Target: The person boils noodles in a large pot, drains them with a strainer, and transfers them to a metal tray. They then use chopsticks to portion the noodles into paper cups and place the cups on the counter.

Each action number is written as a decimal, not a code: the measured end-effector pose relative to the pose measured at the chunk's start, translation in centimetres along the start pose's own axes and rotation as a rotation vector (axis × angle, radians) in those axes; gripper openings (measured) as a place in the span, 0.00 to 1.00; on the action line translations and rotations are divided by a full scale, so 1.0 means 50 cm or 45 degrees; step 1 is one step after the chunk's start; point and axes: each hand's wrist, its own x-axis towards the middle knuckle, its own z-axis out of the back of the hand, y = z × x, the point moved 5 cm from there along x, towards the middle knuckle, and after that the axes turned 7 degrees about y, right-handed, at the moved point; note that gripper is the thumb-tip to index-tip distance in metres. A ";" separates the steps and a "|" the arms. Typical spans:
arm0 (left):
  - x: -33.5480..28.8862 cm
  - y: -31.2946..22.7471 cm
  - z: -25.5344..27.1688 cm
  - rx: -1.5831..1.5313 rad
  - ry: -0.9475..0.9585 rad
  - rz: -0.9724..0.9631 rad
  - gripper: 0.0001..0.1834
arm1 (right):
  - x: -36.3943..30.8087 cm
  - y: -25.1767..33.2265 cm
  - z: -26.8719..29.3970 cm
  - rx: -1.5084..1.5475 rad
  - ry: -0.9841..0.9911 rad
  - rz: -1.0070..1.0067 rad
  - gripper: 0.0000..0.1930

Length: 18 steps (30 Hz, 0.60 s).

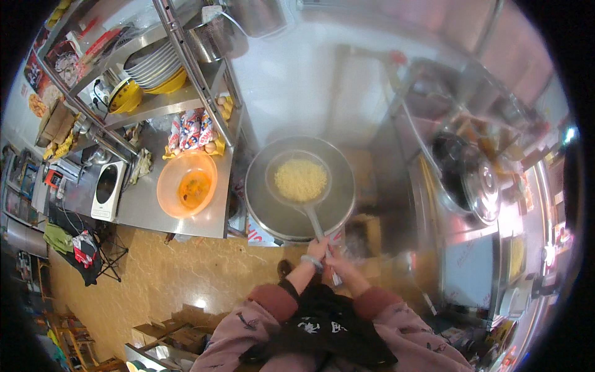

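A long-handled strainer [314, 218] is in both my hands, its round bowl over a big steel pot [259, 204] of cloudy liquid. In the strainer lies a mound of pale yellow food [300, 180], perhaps noodles or grains; I cannot tell which. My left hand [318, 249] is wrapped round the handle, nearer the pot. Just below and to its right, my right hand [342, 265] is closed on the lower part of the same handle, whose end sticks out beneath. Whether the strainer touches the liquid is unclear.
An orange bowl [166, 197] with reddish-orange liquid stands on the steel counter [137, 208] at left, near bagged packets [191, 131]. Shelves above hold stacked plates [152, 65]. On the right is a hazy steel stand with a large lidded pot [483, 186]. Cardboard boxes [186, 338] lie behind left.
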 end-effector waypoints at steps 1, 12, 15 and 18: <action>-0.007 -0.004 0.000 0.079 -0.046 -0.090 0.17 | -0.003 -0.007 0.005 -0.099 -0.005 0.003 0.25; 0.008 -0.005 -0.028 -0.256 0.042 0.080 0.14 | -0.007 0.011 0.017 -0.380 -0.059 0.053 0.27; -0.024 -0.015 -0.043 -0.093 0.070 -0.118 0.16 | -0.031 0.020 0.001 -0.395 -0.022 0.084 0.29; -0.026 -0.023 -0.041 0.020 0.121 -0.185 0.15 | -0.036 0.023 -0.014 -0.214 -0.013 0.052 0.30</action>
